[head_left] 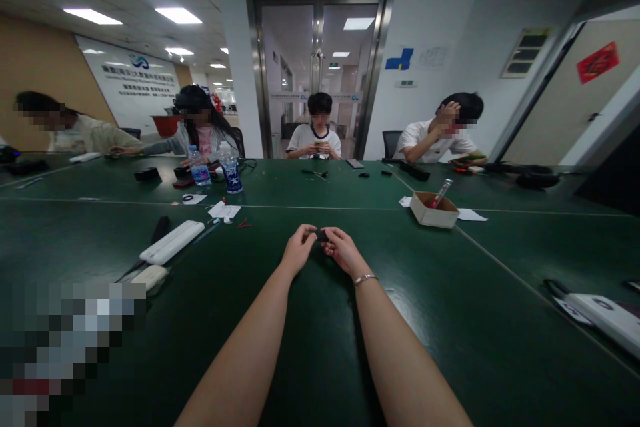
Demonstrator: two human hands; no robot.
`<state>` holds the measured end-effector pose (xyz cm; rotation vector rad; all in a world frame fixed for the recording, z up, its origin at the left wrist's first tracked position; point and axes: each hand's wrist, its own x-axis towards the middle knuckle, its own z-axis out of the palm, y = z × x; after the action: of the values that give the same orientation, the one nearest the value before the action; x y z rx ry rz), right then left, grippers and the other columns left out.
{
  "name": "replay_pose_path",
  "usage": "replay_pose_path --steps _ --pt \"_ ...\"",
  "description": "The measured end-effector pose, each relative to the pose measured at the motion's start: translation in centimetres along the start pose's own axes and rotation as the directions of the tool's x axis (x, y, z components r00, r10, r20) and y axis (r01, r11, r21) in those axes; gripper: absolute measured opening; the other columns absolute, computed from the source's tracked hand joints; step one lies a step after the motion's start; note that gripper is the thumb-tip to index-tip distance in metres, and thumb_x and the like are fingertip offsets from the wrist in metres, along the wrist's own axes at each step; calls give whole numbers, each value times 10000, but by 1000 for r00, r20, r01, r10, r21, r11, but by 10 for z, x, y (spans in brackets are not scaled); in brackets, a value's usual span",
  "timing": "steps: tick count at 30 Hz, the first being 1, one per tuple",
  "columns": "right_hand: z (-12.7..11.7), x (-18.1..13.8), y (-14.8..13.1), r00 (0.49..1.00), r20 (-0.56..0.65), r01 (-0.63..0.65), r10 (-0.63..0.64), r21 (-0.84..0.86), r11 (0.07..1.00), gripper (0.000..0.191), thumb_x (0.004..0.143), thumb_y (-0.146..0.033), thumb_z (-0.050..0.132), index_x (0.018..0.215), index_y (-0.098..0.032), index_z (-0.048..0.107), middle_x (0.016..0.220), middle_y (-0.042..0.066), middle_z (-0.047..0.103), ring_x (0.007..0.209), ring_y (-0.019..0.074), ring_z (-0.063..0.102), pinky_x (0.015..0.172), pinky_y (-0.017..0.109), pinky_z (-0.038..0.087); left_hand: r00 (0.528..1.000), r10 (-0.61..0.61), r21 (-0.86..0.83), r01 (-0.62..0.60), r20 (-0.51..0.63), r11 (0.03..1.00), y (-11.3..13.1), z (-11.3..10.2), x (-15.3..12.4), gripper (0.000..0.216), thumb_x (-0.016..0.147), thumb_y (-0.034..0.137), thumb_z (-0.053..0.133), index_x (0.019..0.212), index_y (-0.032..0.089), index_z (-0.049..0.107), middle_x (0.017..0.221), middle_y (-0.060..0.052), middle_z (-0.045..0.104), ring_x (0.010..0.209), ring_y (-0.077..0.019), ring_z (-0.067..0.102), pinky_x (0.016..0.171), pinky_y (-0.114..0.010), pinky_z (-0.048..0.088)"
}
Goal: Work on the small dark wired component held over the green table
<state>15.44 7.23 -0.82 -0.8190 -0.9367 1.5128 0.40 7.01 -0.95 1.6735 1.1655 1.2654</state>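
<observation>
Both my arms stretch out over a dark green table (320, 347). My left hand (299, 248) and my right hand (341, 248) meet at the table's middle, fingers pinched together on a small black object (321, 235) held between them. What the object is I cannot make out. A thin bracelet (365, 277) circles my right wrist.
A white power strip (172, 241) and a white case (149, 276) lie at the left. A small cardboard box (433, 209) with a red pen stands at the right. Two water bottles (231, 170) stand farther back. Several people sit along the far edge. A white device (607, 313) lies at the right.
</observation>
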Motion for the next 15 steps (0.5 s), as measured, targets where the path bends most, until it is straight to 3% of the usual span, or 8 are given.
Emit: replay_pose_path --steps 4,7,11,15 --pt "0 0 0 1000 22 -8 8 -24 1000 444 555 -470 846 830 -181 649 604 -13 607 505 77 532 449 177 405 998 -46 70 44 30 997 -1 1 0 288 902 399 412 1026 221 601 672 13 582 656 -144 563 654 -269 432" --pt "0 0 0 1000 17 -11 12 -33 999 448 564 -470 839 843 -178 644 601 -12 608 502 76 532 457 179 412 1000 2 81 -1 -10 997 -1 1 0 242 883 342 451 1027 220 603 755 6 604 733 -141 573 701 -263 432" --pt "0 0 0 999 37 -17 18 -45 999 402 607 -445 820 857 -182 646 627 -8 609 508 81 532 455 190 406 1000 -10 94 10 -1 996 1 1 -1 292 914 380 382 1009 222 609 723 8 588 693 -140 557 669 -262 427" --pt "0 0 1 999 38 -10 12 -48 999 395 612 -449 816 854 -189 644 618 -12 595 514 88 526 459 198 401 999 33 94 -30 -26 995 2 0 -2 233 877 334 463 1025 230 608 847 -8 631 777 -147 574 737 -270 438"
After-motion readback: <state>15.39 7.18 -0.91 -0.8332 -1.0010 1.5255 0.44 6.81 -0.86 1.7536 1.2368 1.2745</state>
